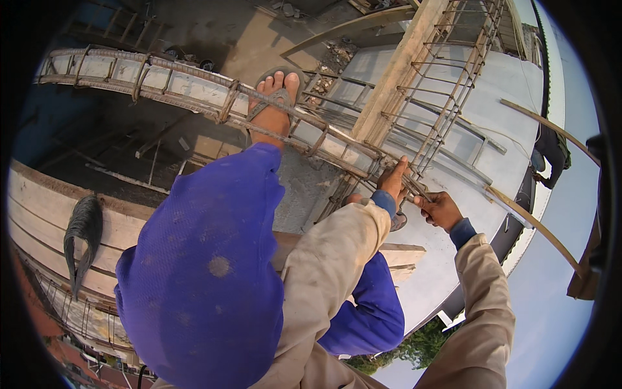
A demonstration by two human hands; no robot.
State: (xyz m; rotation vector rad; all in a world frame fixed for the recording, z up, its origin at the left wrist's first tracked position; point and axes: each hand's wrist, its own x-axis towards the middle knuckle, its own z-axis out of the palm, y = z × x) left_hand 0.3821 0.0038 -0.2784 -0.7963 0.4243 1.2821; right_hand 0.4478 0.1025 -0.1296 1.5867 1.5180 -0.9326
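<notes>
At the corner where a beam's rebar cage meets an upright-looking rebar cage, my two hands work close together. My left hand is closed around the bars at the joint, its index finger stretched along the steel. Just right of it, my right hand is closed, thumb and fingers pressed together by a dark rod-like end at the joint. What it grips is mostly hidden. My sandalled foot stands on the beam's cage, and the other foot is partly hidden below my left hand.
A wooden plank runs beside the far cage. A dark bundle of thin wire hangs over the formwork boards at left. Metal sheeting lies at right, where another person is partly visible. The ground lies far below the beam.
</notes>
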